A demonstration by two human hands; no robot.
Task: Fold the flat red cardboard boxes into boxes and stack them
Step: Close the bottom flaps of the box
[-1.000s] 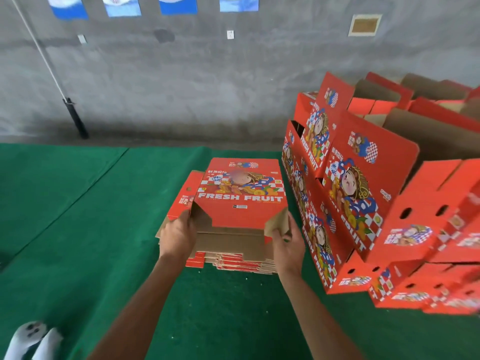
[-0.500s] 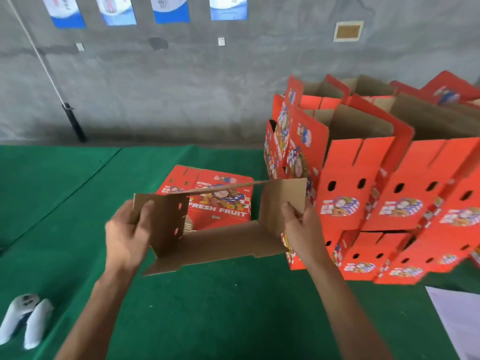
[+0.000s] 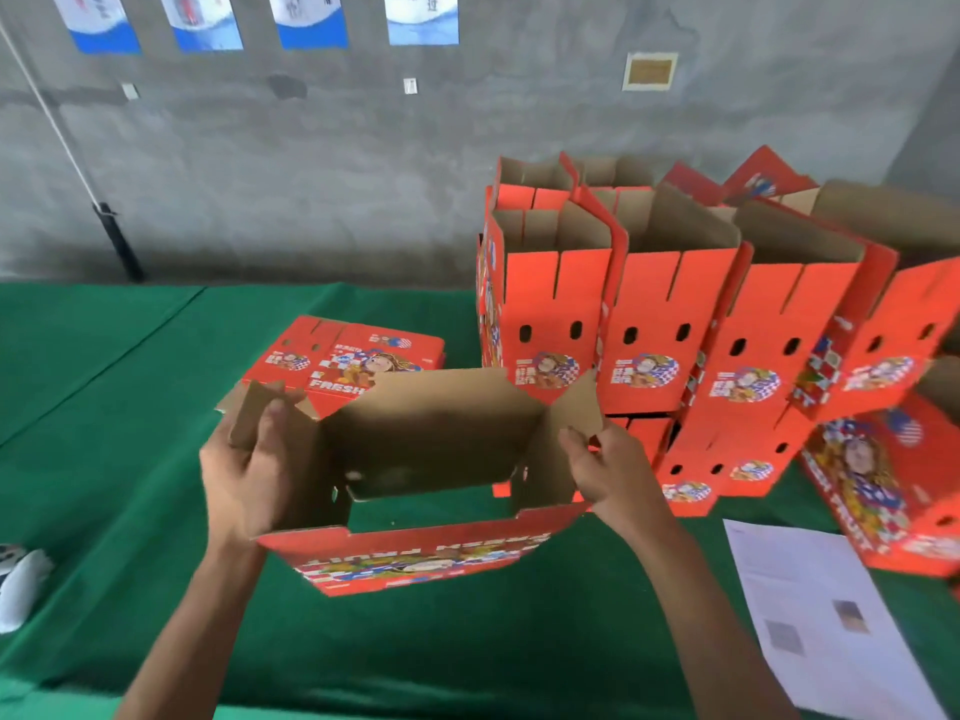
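Now the blank that lay atop the flat stack [image 3: 345,356] a second ago hangs in the air above the green mat [image 3: 104,459], opened into a rectangular sleeve, so the first fold of this box looks done and the bottom flaps are probably next.

At the left a white shoe [image 3: 21,584] lies on the mat. The left hand [image 3: 244,475] grips the left end wall of the half-formed box [image 3: 426,491], fingers curled over its upper flap and thumb outside. Through the sleeve's open bottom only the mat shows; nothing is in it. The right hand [image 3: 608,470] pinches the right end flap between thumb and fingertips.

Farther right, the folded boxes [image 3: 670,324] stand stacked in rows, touching one another, their tops open and their brown insides apparently empty. A printed sheet of paper [image 3: 815,615] lies near the right edge.
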